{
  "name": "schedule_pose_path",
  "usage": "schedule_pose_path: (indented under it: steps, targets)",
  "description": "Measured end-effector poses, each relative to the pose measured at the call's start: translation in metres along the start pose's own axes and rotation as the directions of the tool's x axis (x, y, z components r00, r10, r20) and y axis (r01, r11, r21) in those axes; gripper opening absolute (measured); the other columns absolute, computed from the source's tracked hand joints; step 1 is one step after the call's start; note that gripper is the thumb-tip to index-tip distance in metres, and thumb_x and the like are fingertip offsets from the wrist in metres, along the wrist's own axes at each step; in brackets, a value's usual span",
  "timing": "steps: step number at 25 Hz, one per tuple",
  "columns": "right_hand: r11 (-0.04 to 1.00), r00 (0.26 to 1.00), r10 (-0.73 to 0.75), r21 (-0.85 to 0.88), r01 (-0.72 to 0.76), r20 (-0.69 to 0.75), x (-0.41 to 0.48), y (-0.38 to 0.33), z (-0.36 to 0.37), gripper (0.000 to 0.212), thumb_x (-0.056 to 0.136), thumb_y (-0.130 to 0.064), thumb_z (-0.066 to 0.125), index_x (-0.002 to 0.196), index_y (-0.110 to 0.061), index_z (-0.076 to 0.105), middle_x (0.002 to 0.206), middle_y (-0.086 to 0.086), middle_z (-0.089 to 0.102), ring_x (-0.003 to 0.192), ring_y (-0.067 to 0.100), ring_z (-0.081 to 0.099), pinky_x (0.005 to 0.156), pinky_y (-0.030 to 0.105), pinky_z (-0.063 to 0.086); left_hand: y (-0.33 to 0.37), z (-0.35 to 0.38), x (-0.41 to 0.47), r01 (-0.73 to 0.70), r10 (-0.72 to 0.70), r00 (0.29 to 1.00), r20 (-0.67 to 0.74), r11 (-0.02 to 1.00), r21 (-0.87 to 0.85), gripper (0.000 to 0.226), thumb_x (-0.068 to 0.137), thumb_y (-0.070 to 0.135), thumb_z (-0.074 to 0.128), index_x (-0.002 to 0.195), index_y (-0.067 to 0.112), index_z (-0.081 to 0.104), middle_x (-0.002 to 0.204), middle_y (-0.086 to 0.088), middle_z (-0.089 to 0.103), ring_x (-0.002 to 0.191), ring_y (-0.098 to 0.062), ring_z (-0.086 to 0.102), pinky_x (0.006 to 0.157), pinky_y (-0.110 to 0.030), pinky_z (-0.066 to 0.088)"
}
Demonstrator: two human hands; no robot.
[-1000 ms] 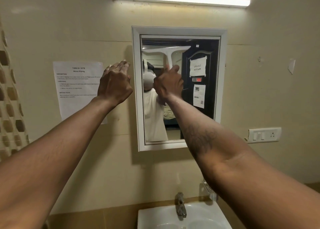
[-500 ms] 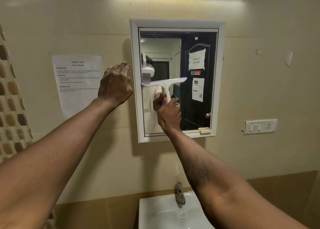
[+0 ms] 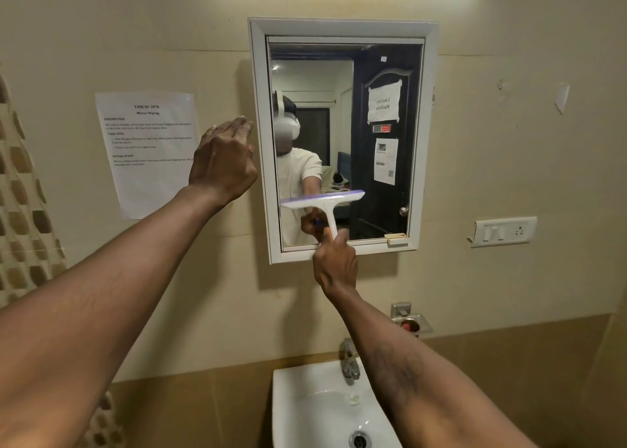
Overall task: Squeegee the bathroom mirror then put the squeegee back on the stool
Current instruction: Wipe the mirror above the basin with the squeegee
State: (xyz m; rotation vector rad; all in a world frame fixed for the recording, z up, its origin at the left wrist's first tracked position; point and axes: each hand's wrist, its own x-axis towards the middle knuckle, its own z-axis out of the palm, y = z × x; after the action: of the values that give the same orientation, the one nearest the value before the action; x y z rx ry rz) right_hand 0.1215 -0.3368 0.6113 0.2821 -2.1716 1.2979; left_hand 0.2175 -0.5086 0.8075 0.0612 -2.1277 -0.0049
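Gripping the squeegee (image 3: 324,201) handle so its blade lies flat across the lower mirror (image 3: 380,84), the right hand (image 3: 336,261) pulls downward while the left hand (image 3: 222,162), empty and loosely curled, braces at frame centre-left.

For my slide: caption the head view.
Right hand draws white plastic squeegee down white-framed wall mirror.

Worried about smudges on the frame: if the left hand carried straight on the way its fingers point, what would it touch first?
Probably the mirror's white frame. The left hand is raised with its fingers aimed up and right at the frame's left edge. Depth is unclear, so it may reach the wall beside it first.
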Motion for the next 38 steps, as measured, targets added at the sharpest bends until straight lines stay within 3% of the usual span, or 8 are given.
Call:
schedule_pose_path:
  steps: [3, 7, 11, 16, 19, 21, 30, 38]
  targets:
    - [0.993, 0.996, -0.055, 0.096, 0.061, -0.065, 0.03, -0.029, -0.023, 0.033, 0.106, -0.052, 0.029, 0.107, -0.021, 0.041, 0.092, 0.017, 0.065, 0.079, 0.039, 0.065, 0.069, 0.052, 0.055, 0.006, -0.006, 0.007, -0.007, 0.007, 1.0, -0.017, 1.0, -0.009, 0.053, 0.096, 0.012, 0.049, 0.149, 0.006, 0.048, 0.158, -0.011, 0.046, 0.148, -0.027, 0.04, 0.126, -0.045, 0.026]
    - [0.968, 0.947, -0.211, 0.083, 0.237, -0.243, 0.091, -0.075, -0.059, 0.03, 0.096, -0.065, 0.017, 0.088, -0.038, 0.025, 0.09, 0.018, 0.061, 0.068, 0.032, 0.06, 0.056, 0.039, 0.049, 0.014, -0.009, 0.017, -0.016, 0.016, 0.999, -0.037, 1.0, -0.009, 0.054, 0.097, 0.012, 0.048, 0.15, 0.005, 0.047, 0.159, -0.013, 0.044, 0.15, -0.028, 0.039, 0.127, -0.045, 0.023]
    - [0.982, 0.953, -0.079, 0.14, 0.124, -0.291, 0.155, -0.095, -0.082, 0.039, 0.104, -0.051, 0.031, 0.11, -0.015, 0.045, 0.09, 0.009, 0.068, 0.078, 0.026, 0.068, 0.062, 0.036, 0.052, 0.021, -0.005, 0.026, -0.028, 0.028, 0.999, -0.045, 1.0, -0.007, 0.055, 0.097, 0.011, 0.051, 0.151, 0.005, 0.046, 0.16, -0.013, 0.043, 0.15, -0.028, 0.038, 0.127, -0.045, 0.024]
    - [0.978, 0.925, -0.115, 0.12, 0.169, -0.362, 0.205, -0.104, -0.097, 0.038, 0.109, -0.042, 0.034, 0.117, -0.008, 0.05, 0.088, 0.004, 0.068, 0.077, 0.021, 0.069, 0.059, 0.032, 0.054, 0.026, 0.002, 0.038, -0.037, 0.037, 0.998, -0.053, 0.999, -0.007, 0.054, 0.098, 0.012, 0.052, 0.151, 0.005, 0.046, 0.159, -0.013, 0.044, 0.15, -0.028, 0.038, 0.126, -0.046, 0.024]
    - [0.984, 0.929, -0.079, 0.119, 0.13, -0.36, 0.216, -0.098, -0.093, 0.042, 0.108, -0.044, 0.035, 0.119, -0.007, 0.051, 0.087, -0.001, 0.056, 0.074, 0.016, 0.058, 0.051, 0.02, 0.035, 0.023, 0.008, 0.041, -0.03, 0.03, 0.998, -0.054, 1.0, -0.008, 0.053, 0.098, 0.012, 0.052, 0.151, 0.005, 0.047, 0.158, -0.014, 0.045, 0.15, -0.028, 0.039, 0.126, -0.046, 0.025]
    - [0.982, 0.933, -0.067, 0.141, 0.124, -0.354, 0.211, -0.092, -0.086, 0.045, 0.105, -0.047, 0.035, 0.117, -0.007, 0.053, 0.086, -0.002, 0.053, 0.071, 0.014, 0.055, 0.05, 0.019, 0.032, 0.019, 0.013, 0.04, -0.024, 0.024, 0.998, -0.05, 1.0, -0.006, 0.053, 0.098, 0.012, 0.051, 0.15, 0.004, 0.047, 0.157, -0.014, 0.046, 0.149, -0.028, 0.039, 0.126, -0.046, 0.026]
    - [0.985, 0.975, 0.073, 0.166, -0.038, -0.209, 0.125, -0.055, -0.038, 0.063, 0.096, -0.064, 0.028, 0.118, -0.01, 0.051, 0.093, 0.007, 0.061, 0.083, 0.028, 0.064, 0.065, 0.041, 0.052, 0.012, 0.03, 0.018, -0.01, 0.009, 1.0, -0.015, 1.0, -0.011, 0.052, 0.098, 0.012, 0.052, 0.149, 0.005, 0.048, 0.157, -0.014, 0.046, 0.148, -0.03, 0.041, 0.125, -0.047, 0.027]
    - [0.987, 0.985, 0.133, 0.109, -0.121, -0.112, 0.06, -0.047, 0.002, 0.043, 0.107, -0.049, 0.032, 0.117, -0.01, 0.048, 0.1, 0.017, 0.067, 0.091, 0.04, 0.066, 0.07, 0.045, 0.054, 0.0, 0.024, -0.001, -0.002, 0.002, 1.0, 0.014, 1.0, 0.011, 0.051, 0.096, 0.012, 0.051, 0.147, 0.005, 0.05, 0.156, -0.013, 0.049, 0.145, -0.03, 0.044, 0.123, -0.048, 0.03]
